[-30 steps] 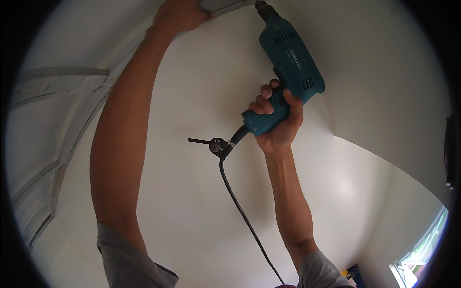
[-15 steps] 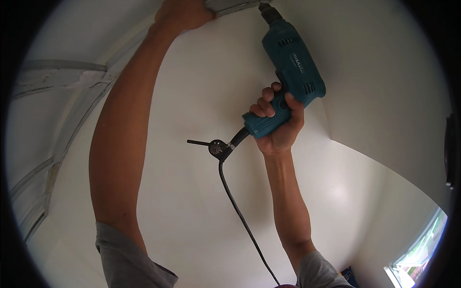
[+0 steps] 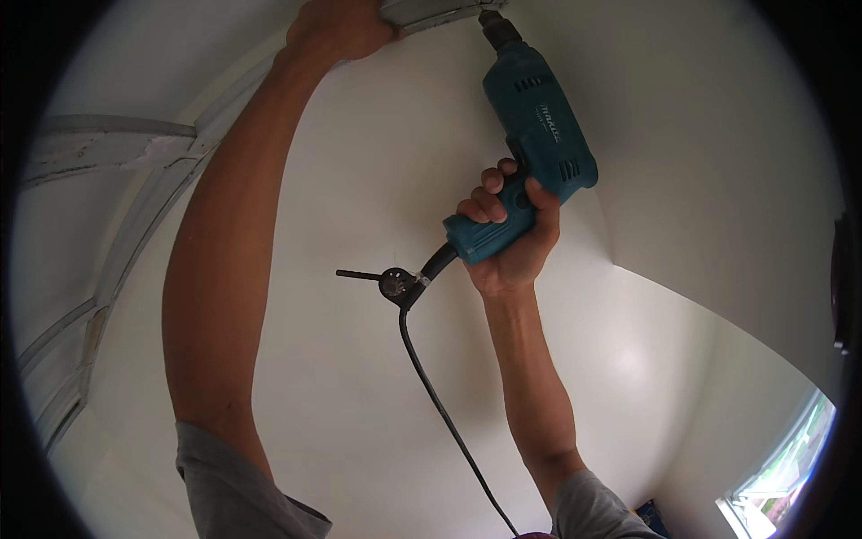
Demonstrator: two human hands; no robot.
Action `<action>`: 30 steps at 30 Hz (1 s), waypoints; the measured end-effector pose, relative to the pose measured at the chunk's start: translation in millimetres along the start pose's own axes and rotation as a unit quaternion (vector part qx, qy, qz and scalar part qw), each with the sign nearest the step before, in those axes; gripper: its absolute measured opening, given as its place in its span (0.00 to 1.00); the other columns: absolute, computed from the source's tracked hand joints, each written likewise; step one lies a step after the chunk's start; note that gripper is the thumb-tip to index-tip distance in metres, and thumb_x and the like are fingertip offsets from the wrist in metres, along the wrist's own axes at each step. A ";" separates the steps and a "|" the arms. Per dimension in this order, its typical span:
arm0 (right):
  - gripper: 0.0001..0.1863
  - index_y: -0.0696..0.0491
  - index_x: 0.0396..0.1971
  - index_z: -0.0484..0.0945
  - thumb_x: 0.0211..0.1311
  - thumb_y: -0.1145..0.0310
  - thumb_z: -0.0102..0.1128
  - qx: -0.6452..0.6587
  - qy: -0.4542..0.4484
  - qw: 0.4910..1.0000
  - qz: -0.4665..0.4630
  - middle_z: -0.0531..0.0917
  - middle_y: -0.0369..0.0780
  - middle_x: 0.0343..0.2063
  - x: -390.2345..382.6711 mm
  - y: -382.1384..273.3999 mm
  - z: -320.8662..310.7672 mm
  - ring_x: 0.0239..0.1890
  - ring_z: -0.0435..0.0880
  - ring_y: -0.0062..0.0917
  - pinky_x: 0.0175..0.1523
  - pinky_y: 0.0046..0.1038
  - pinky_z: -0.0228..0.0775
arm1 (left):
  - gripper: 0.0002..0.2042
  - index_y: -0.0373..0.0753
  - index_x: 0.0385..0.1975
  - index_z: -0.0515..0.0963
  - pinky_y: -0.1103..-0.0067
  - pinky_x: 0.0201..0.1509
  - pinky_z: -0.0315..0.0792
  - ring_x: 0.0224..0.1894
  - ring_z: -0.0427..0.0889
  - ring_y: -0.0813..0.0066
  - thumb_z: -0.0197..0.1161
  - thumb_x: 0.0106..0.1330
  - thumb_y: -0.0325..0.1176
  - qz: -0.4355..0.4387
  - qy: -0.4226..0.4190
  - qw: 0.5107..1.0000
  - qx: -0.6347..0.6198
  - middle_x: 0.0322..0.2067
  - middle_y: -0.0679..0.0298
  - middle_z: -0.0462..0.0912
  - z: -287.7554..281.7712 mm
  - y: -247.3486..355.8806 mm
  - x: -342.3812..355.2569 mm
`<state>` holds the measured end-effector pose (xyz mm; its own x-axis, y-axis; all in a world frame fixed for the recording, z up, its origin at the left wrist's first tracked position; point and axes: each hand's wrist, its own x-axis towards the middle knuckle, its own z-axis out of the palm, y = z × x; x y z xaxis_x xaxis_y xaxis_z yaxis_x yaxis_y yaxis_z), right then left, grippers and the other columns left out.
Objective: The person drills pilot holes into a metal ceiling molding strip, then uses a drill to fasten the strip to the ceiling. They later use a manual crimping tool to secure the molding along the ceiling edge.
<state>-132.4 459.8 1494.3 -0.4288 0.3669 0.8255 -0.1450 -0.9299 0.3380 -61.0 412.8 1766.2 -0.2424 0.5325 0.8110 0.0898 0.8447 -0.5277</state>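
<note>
A teal electric drill points upward, with my right hand wrapped round its handle. The drill's dark chuck reaches the end of a grey metal strip at the top edge; the contact at its tip is too small to make out. Raised at upper left, my left hand is closed at the strip, its fingers mostly hidden from view. A black power cord hangs from the handle, and a round black chuck key holder with its key is fastened near the cord's top.
Grey metal framing runs along the upper left. A pale wall stands behind my arms, meeting another wall surface at right. A bright window is at lower right, and a dark object sits at the right rim.
In the picture, the drill and my right hand have shifted slightly left and down. The cord and chuck key shifted with them. My left hand keeps its place at the strip.
</note>
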 end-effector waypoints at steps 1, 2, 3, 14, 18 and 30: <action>0.13 0.50 0.40 0.74 0.64 0.58 0.57 -0.001 0.000 1.000 -0.001 0.80 0.37 0.30 -0.7 0.1 0.1 0.22 0.74 0.17 0.31 0.23 0.70 | 0.23 0.30 0.45 0.83 0.63 0.54 0.79 0.50 0.85 0.50 0.73 0.58 0.43 0.002 0.004 1.000 0.008 0.46 0.45 0.85 1.4 -0.6 1.0; 0.13 0.50 0.40 0.74 0.64 0.58 0.57 -0.003 -0.002 1.000 -0.003 0.80 0.37 0.30 -0.6 0.0 -0.2 0.22 0.74 0.17 0.31 0.23 0.70 | 0.23 0.29 0.45 0.83 0.63 0.54 0.79 0.50 0.84 0.50 0.73 0.59 0.43 0.005 0.010 1.000 0.015 0.46 0.45 0.85 3.0 -1.6 1.9; 0.13 0.50 0.40 0.74 0.64 0.58 0.57 -0.005 -0.004 1.000 -0.004 0.80 0.37 0.30 -0.9 -0.1 0.1 0.23 0.74 0.17 0.31 0.23 0.70 | 0.23 0.29 0.45 0.83 0.63 0.54 0.79 0.50 0.84 0.50 0.73 0.59 0.43 0.008 0.014 1.000 0.022 0.46 0.45 0.85 4.1 -2.0 3.1; 0.13 0.50 0.41 0.75 0.64 0.58 0.57 -0.034 -0.021 0.999 -0.015 0.80 0.37 0.29 -1.9 -2.8 2.0 0.23 0.74 0.17 0.33 0.24 0.70 | 0.23 0.29 0.46 0.82 0.62 0.55 0.78 0.51 0.84 0.49 0.72 0.60 0.43 -0.005 0.005 1.000 0.007 0.46 0.45 0.84 -2.1 2.0 1.8; 0.12 0.50 0.40 0.75 0.64 0.58 0.57 -0.032 -0.023 0.999 -0.014 0.80 0.37 0.29 -1.5 -2.9 3.7 0.23 0.74 0.17 0.33 0.24 0.70 | 0.23 0.29 0.46 0.82 0.63 0.55 0.78 0.51 0.84 0.50 0.72 0.60 0.43 0.003 0.003 1.000 -0.017 0.47 0.44 0.84 -5.2 2.0 -2.2; 0.12 0.50 0.40 0.74 0.64 0.58 0.57 -0.032 -0.018 0.999 -0.016 0.80 0.38 0.29 -1.1 -2.6 1.6 0.23 0.74 0.18 0.33 0.24 0.70 | 0.23 0.28 0.47 0.82 0.63 0.55 0.78 0.50 0.84 0.50 0.72 0.60 0.42 -0.032 -0.017 0.999 -0.018 0.47 0.44 0.85 -8.5 8.0 -5.0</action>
<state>-130.1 461.9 1493.3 -0.3909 0.3953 0.8313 -0.2156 -0.9173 0.3348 -50.8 417.4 1760.1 -0.2813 0.4754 0.8336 0.1067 0.8788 -0.4651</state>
